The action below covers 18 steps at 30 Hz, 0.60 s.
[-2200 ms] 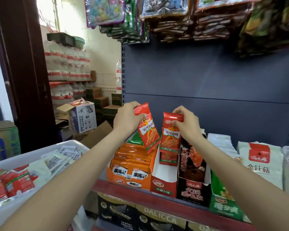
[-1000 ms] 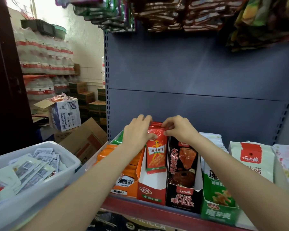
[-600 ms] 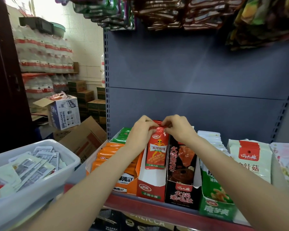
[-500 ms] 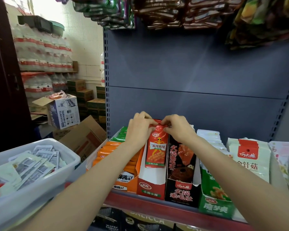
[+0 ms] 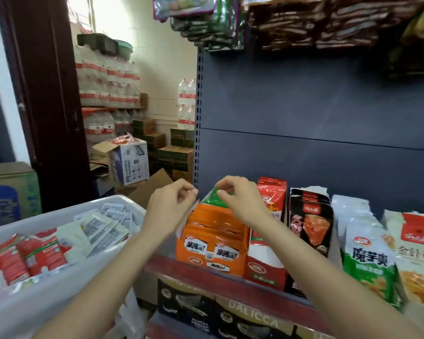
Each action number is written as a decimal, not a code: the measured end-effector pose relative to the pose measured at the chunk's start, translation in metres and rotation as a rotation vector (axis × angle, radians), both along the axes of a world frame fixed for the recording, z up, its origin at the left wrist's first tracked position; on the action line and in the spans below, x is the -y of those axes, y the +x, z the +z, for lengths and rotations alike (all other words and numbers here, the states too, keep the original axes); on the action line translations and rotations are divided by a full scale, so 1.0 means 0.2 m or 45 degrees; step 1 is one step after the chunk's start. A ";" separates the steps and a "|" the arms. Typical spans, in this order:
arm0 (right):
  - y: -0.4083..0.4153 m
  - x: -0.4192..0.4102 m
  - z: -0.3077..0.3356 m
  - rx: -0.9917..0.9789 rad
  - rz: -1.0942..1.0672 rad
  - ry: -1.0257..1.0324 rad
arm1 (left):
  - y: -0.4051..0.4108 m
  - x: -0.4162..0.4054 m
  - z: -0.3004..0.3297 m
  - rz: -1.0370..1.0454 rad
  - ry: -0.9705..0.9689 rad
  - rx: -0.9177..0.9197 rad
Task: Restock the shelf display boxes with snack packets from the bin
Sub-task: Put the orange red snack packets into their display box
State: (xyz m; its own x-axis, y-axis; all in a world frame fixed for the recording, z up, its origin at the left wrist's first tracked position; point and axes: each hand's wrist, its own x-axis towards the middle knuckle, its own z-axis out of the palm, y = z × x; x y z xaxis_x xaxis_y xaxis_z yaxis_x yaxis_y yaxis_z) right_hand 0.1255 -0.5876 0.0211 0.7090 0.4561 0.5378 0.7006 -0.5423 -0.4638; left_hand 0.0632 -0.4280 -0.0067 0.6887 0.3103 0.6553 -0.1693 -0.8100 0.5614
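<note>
Right hand point(image 5: 240, 200) pinches the green packet point(image 5: 214, 200) standing behind the orange packets point(image 5: 214, 237) in their orange display box point(image 5: 212, 261); left hand point(image 5: 170, 207), curled and empty, hovers just beside, the white bin point(image 5: 47, 297) below it.

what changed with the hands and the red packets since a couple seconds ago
Both hands let go of the red packets, now standing in the red display box, and moved left to the orange display box. Right hand pinches a green packet at its back; left hand hovers beside it. The bin is unchanged.
</note>
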 end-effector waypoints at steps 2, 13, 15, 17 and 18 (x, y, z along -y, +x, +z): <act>-0.06 -0.17 -0.04 -0.016 0.065 0.010 | -0.10 -0.17 -0.03 0.145 -0.080 -0.008; -0.21 -1.11 -0.41 -0.254 0.328 -0.386 | -0.43 -1.13 -0.39 0.677 -0.122 -0.649; -0.22 -1.23 -0.47 -0.313 0.388 -0.457 | -0.45 -1.22 -0.45 0.641 -0.050 -0.818; -0.23 -1.34 -0.53 -0.347 0.432 -0.530 | -0.46 -1.28 -0.49 0.580 0.040 -0.972; -0.24 -1.38 -0.55 -0.360 0.450 -0.565 | -0.46 -1.31 -0.51 0.566 0.086 -1.050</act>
State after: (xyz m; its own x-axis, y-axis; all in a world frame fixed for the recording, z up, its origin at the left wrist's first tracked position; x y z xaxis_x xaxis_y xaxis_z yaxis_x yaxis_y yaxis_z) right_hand 0.0774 -0.3109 -0.0890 0.5621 0.8251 0.0575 0.7557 -0.4840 -0.4412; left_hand -0.0297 -0.1656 -0.1082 0.7711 0.6355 0.0397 0.5937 -0.7402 0.3157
